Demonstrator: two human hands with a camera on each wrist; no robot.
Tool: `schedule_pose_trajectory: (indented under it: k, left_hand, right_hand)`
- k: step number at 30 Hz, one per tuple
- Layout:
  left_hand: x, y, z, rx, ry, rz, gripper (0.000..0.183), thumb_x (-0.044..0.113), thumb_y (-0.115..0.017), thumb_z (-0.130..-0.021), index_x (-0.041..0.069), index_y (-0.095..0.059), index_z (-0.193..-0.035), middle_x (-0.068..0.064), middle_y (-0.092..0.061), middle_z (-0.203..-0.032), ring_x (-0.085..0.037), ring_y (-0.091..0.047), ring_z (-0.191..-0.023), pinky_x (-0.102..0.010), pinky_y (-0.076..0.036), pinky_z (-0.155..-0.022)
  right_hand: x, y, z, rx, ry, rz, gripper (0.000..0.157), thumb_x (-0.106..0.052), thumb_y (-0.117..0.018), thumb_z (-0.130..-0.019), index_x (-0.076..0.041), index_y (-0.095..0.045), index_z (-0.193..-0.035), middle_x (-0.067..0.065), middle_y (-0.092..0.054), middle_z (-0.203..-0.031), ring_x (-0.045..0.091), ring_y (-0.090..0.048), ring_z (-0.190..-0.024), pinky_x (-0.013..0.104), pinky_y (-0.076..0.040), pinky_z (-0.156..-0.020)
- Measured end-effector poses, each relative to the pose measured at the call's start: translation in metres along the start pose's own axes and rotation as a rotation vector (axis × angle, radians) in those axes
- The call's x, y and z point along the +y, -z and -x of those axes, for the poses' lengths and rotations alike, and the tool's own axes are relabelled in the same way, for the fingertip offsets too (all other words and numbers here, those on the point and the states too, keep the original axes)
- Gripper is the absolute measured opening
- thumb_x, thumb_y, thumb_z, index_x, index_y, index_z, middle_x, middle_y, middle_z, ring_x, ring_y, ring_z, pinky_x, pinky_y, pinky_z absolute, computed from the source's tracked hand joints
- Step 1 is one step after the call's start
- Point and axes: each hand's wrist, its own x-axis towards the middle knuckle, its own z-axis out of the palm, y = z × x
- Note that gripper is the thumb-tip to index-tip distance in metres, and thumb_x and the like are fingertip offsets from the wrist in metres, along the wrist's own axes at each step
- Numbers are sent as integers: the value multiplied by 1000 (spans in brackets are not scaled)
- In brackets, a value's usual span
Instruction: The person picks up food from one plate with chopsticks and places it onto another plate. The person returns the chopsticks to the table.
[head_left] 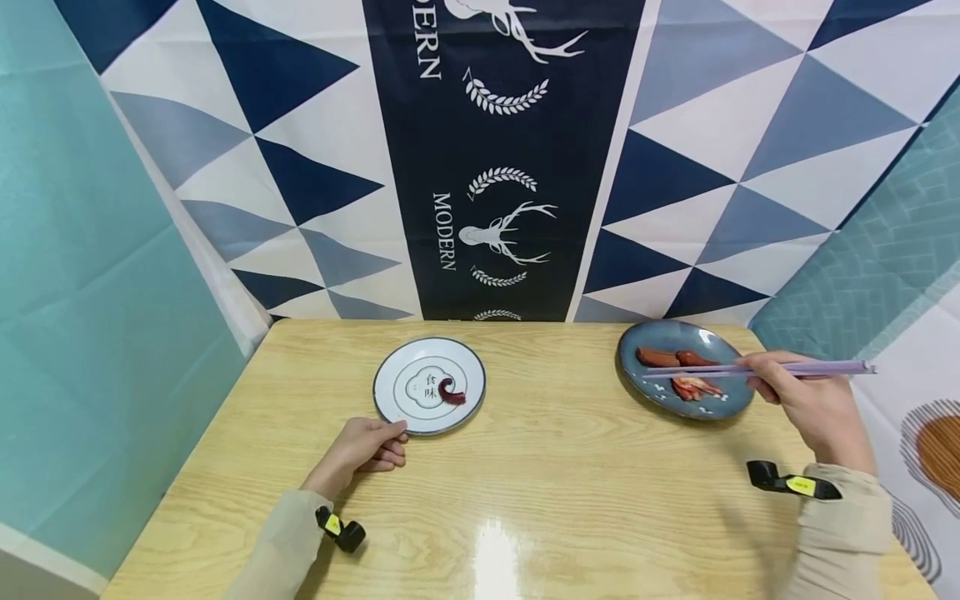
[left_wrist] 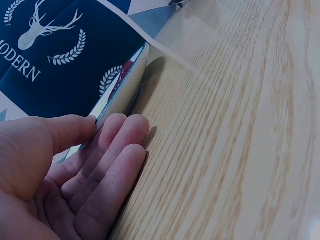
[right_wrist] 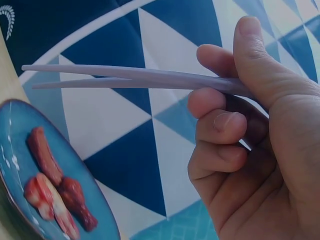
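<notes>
My left hand (head_left: 367, 446) pinches the near rim of a white plate (head_left: 397, 367) with a dark edge, thumb on top and fingers below. A dark red curled piece, like an octopus tentacle (head_left: 452, 393), lies on that plate, right of its printed centre. In my right hand (head_left: 810, 408) is a pair of lilac chopsticks (right_wrist: 145, 77), their tips slightly apart with nothing between them. They hover over a blue oval plate (head_left: 720, 408). On it are a brown sausage-like piece (right_wrist: 45, 155), a dark red drumstick-like piece (right_wrist: 77, 202) and a red-and-white piece (right_wrist: 50, 200).
Both plates stand toward the back of a light wooden table (head_left: 555, 467), with bare wood between them. Behind it hangs a patterned cloth (head_left: 510, 167) with triangles and deer heads. Each wrist wears a black camera mount (head_left: 795, 483).
</notes>
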Motion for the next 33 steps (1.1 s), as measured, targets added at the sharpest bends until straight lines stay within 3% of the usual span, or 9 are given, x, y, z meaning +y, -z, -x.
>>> schedule_pose_trajectory:
  k: [10, 17, 25, 28, 33]
  left_hand:
    - [-2, 1, -1, 14, 3, 8, 35, 32, -68, -100, -2, -74, -96, -5, -72, -74, -12, -72, -61, -24, -63, -59]
    - [-1, 1, 0, 11, 4, 6, 34, 31, -68, -101, -3, -74, -96, -5, -72, -74, -12, -72, -61, -24, -63, -60]
    - [2, 1, 0, -1, 10, -1, 34, 31, -67, -101, -2, -74, -97, -5, -72, -74, -11, -72, -61, -24, -64, -60]
    - [2, 1, 1, -7, 7, -5, 35, 31, -67, -101, -3, -74, -98, -4, -72, -74, -11, -72, -62, -24, -64, -61]
    - [2, 0, 1, -11, 13, -4, 35, 32, -67, -101, -3, -73, -98, -4, -72, -73, -11, -72, -62, -23, -63, -60]
  right_hand:
    - [13, 18, 4, 44, 13, -44, 21, -18, -61, -104, -6, -78, -108, -11, -73, -75, 2, -57, -68, 20, -44, -55]
    - [29, 27, 7, 110, 10, -201, 16, -14, -64, -102, -7, -79, -102, -10, -75, -77, 2, -60, -65, 17, -48, -53]
    - [46, 33, 10, 129, 0, -273, 19, -15, -64, -102, -2, -77, -106, -9, -75, -78, 3, -60, -65, 18, -47, -52]
    - [50, 37, 10, 123, -12, -240, 18, -17, -62, -103, -9, -78, -105, -10, -73, -79, 3, -58, -67, 17, -47, -54]
    - [55, 44, 9, 122, -23, -80, 21, -22, -57, -106, -17, -77, -106, -13, -70, -80, 3, -55, -69, 16, -47, -56]
